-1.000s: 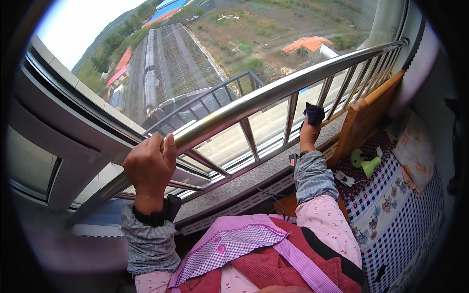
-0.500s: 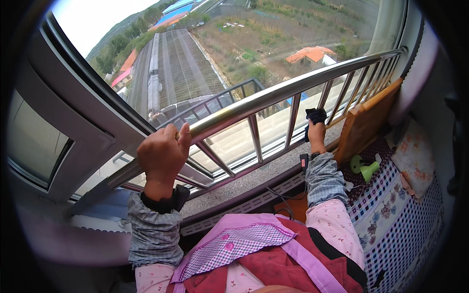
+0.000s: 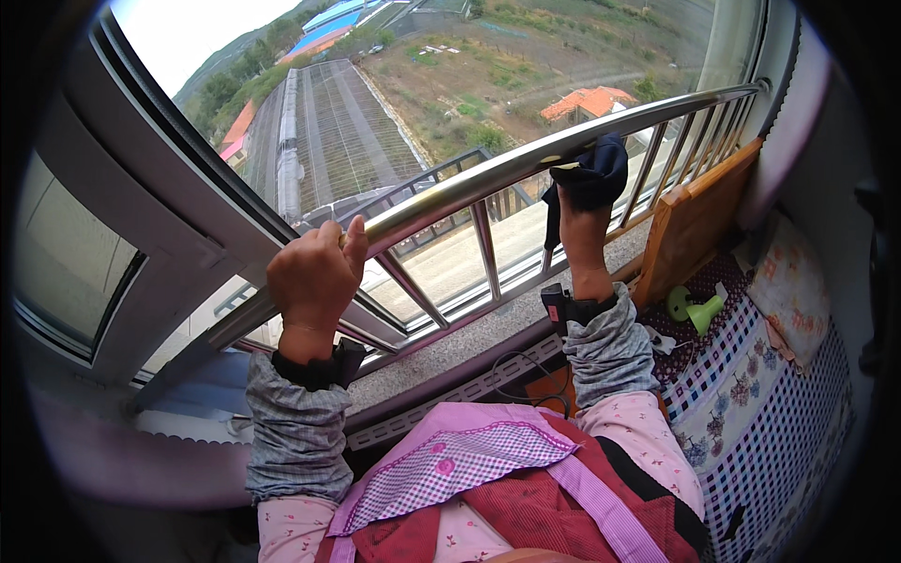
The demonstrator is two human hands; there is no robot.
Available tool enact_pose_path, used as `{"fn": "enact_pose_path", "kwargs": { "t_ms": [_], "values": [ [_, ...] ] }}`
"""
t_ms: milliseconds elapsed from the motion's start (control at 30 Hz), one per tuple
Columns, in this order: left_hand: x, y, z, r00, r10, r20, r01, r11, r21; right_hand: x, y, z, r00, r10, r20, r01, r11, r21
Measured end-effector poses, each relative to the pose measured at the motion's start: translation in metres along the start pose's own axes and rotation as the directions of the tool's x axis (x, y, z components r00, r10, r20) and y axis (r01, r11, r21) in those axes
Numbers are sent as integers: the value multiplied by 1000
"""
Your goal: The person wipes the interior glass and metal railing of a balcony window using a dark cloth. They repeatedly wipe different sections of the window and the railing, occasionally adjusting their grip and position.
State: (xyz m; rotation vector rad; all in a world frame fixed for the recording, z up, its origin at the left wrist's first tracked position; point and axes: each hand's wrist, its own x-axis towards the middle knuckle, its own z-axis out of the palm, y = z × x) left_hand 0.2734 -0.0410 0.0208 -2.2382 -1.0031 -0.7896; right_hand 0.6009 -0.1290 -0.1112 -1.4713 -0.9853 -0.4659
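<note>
My left hand (image 3: 314,286) is wrapped round the shiny metal top rail (image 3: 474,183) of a window guard, with its thumb pointing up along the tube. In my right hand (image 3: 582,235) is a dark navy cloth (image 3: 603,174), pressed to the same rail further right. The cloth covers most of my right fingers, and part of it hangs down beside the wrist. Below the rail stand slanting metal bars (image 3: 486,249), one of them just left of my right hand.
A granite sill (image 3: 422,366) runs under the bars. To the right are a wooden headboard (image 3: 699,216), a checked bedspread (image 3: 751,403) and a light-green plastic thing (image 3: 699,314). A window frame (image 3: 150,197) rises at left. Outside lies a long dark-covered roof (image 3: 328,131).
My right hand and the cloth have moved up and slightly left, from beside the upright bars to the top rail. My left hand keeps its grip on the rail.
</note>
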Motion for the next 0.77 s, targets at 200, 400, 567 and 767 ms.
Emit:
{"fn": "enact_pose_path", "kwargs": {
  "t_ms": [200,400,567,767],
  "values": [
    [2,1,-1,1000,6,-28,-6,1000,-3,-31,9,43,980,-193,-38,182,961,-209],
    [-1,2,-7,997,-47,67,50,998,-44,-118,76,56,991,123,51,-116,985,-124],
    [2,2,-5,1000,-16,-12,15,999,-38,-183,129,58,907,375,194,-342,922,-182],
    [-1,-1,-6,999,-46,4,47,998,-39,-140,118,45,786,489,377,-488,866,-108]
  ]
}}
